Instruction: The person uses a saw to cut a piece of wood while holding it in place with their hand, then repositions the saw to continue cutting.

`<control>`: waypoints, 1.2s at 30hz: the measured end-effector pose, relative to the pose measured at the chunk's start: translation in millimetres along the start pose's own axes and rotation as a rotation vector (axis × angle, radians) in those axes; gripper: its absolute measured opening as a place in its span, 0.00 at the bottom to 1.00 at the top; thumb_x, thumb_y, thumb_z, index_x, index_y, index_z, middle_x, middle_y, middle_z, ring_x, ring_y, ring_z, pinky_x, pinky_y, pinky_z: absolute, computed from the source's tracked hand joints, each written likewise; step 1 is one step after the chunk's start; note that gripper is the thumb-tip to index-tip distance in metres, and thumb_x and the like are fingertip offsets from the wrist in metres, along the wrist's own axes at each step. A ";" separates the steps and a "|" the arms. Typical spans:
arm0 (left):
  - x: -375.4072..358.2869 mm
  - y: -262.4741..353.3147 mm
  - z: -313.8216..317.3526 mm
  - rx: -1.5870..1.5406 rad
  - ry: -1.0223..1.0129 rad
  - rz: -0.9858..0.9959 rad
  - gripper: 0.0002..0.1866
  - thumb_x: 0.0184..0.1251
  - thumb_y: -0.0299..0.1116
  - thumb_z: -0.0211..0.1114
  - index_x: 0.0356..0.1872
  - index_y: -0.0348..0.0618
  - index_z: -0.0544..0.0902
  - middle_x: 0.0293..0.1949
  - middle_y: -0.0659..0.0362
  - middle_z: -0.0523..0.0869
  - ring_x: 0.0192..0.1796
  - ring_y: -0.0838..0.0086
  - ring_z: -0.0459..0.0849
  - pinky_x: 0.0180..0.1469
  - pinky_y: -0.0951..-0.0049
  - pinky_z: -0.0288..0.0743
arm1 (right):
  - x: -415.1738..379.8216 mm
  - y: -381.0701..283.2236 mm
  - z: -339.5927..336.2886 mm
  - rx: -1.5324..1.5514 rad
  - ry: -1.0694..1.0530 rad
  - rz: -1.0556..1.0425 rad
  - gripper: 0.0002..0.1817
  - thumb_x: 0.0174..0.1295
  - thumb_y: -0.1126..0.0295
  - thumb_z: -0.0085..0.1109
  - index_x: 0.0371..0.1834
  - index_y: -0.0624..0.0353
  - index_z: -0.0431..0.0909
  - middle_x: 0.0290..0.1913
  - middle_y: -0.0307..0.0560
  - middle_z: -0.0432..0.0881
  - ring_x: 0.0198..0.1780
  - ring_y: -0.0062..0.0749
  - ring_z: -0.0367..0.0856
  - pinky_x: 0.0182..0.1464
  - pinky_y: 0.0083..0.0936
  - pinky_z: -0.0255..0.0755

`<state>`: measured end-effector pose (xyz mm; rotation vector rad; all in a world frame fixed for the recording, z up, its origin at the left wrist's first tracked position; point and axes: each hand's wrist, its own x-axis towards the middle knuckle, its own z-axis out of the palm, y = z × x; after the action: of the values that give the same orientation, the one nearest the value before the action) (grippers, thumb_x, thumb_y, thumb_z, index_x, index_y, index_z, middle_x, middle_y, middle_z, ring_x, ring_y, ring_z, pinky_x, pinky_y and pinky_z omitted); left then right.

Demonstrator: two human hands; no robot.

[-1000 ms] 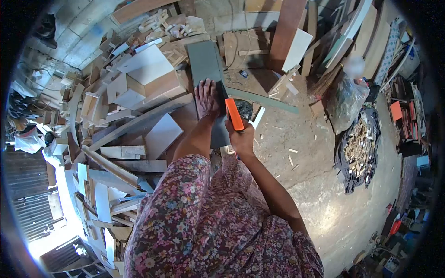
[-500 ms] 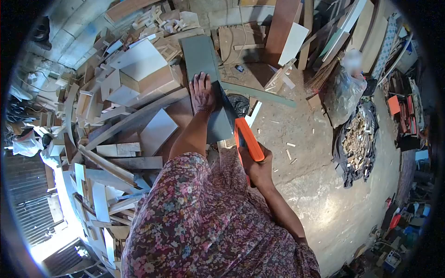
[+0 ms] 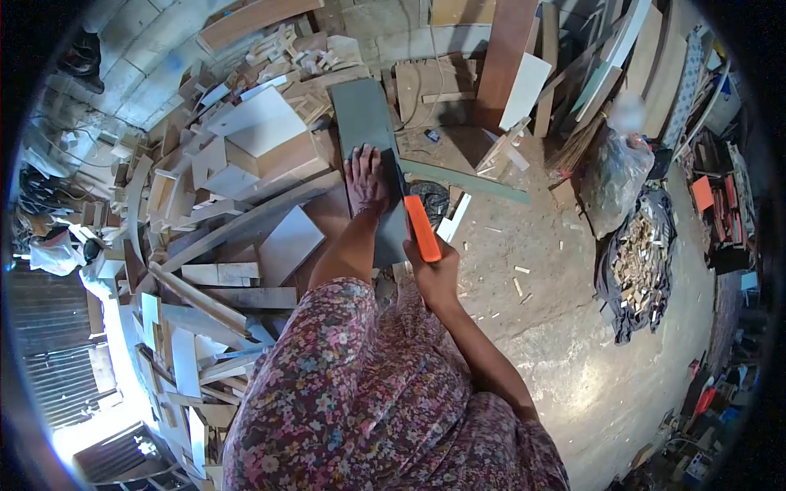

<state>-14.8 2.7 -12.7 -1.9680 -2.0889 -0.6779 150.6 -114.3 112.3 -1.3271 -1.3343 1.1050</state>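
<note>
- We set the left hand (image 3: 366, 184) palm down on the grey-green board (image 3: 362, 110), fingers pointing toward its far end; it was open and grasped nothing, its pressure apparently serving to steady the board.
- We closed the right hand (image 3: 438, 277) around the orange handle (image 3: 422, 231) of the saw, which likely gave direct control of its angle.
- We had the hands apart, one on each side of the saw's dark blade, presumably so that the supporting fingers were clear of the teeth.
- We had the blade at the board's right edge; whether the teeth had entered the material, we could not tell.
- We had the board lengthwise in front of the body, within reach of both hands.
- We had a narrow green strip (image 3: 479, 183) slanting away on the right; its contact with the board was unclear.
</note>
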 end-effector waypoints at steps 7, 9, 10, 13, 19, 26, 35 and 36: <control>10.0 7.8 -11.7 0.050 -0.067 -0.058 0.25 0.58 0.32 0.47 0.60 0.46 0.64 0.63 0.56 0.61 0.67 0.60 0.55 0.67 0.55 0.44 | -40.4 -21.4 -41.8 0.117 -0.093 0.209 0.09 0.53 0.72 0.61 0.32 0.67 0.74 0.24 0.40 0.74 0.29 0.17 0.66 0.31 0.19 0.64; 5.9 9.0 -14.6 0.062 -0.077 -0.048 0.25 0.58 0.32 0.47 0.60 0.45 0.64 0.63 0.55 0.62 0.67 0.60 0.56 0.67 0.55 0.45 | -44.6 -17.4 -37.0 0.077 -0.101 0.197 0.09 0.54 0.72 0.61 0.32 0.67 0.74 0.25 0.40 0.74 0.28 0.17 0.66 0.31 0.19 0.64; 8.3 9.8 -14.0 0.050 -0.066 -0.060 0.25 0.57 0.32 0.47 0.60 0.44 0.65 0.62 0.55 0.62 0.66 0.59 0.56 0.67 0.55 0.45 | -42.0 -16.4 -35.6 0.031 -0.113 0.174 0.09 0.54 0.72 0.61 0.32 0.67 0.74 0.25 0.40 0.74 0.28 0.17 0.66 0.30 0.20 0.64; 9.0 11.9 -15.9 0.054 -0.057 -0.058 0.26 0.55 0.31 0.48 0.59 0.42 0.65 0.62 0.54 0.63 0.66 0.59 0.57 0.67 0.54 0.45 | -29.6 -22.5 -32.7 0.077 -0.112 0.196 0.08 0.54 0.73 0.59 0.32 0.67 0.74 0.24 0.39 0.73 0.27 0.18 0.66 0.29 0.21 0.64; 2.9 7.8 -10.6 0.020 -0.038 -0.022 0.27 0.55 0.32 0.48 0.60 0.46 0.63 0.63 0.55 0.60 0.68 0.59 0.53 0.67 0.53 0.44 | 30.0 14.2 12.8 0.129 -0.056 0.149 0.08 0.53 0.72 0.58 0.32 0.66 0.74 0.21 0.39 0.73 0.26 0.19 0.67 0.28 0.22 0.64; 6.4 8.6 -15.3 -0.007 0.004 -0.033 0.25 0.60 0.35 0.44 0.60 0.47 0.63 0.63 0.56 0.60 0.68 0.60 0.54 0.68 0.54 0.41 | 23.3 9.9 7.7 0.032 -0.079 0.053 0.10 0.53 0.69 0.58 0.28 0.65 0.73 0.20 0.47 0.73 0.23 0.23 0.67 0.28 0.25 0.65; 3.0 5.4 -11.9 -0.052 0.001 -0.001 0.26 0.57 0.32 0.45 0.60 0.44 0.62 0.63 0.54 0.60 0.67 0.57 0.55 0.67 0.54 0.43 | 11.8 -3.0 -6.1 -0.030 -0.004 0.072 0.10 0.52 0.70 0.59 0.29 0.67 0.73 0.23 0.53 0.76 0.26 0.25 0.74 0.29 0.28 0.67; 5.8 3.1 -8.0 -0.050 0.012 -0.001 0.26 0.57 0.32 0.45 0.60 0.44 0.62 0.63 0.54 0.60 0.67 0.57 0.55 0.67 0.54 0.43 | 4.2 -22.4 -13.0 -0.092 -0.066 0.107 0.09 0.52 0.71 0.59 0.31 0.67 0.74 0.24 0.52 0.76 0.29 0.23 0.75 0.31 0.26 0.68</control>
<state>-13.6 4.4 -2.5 -1.9837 -2.0859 -0.7476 159.6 -110.6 136.7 -1.4544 -1.3905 1.1807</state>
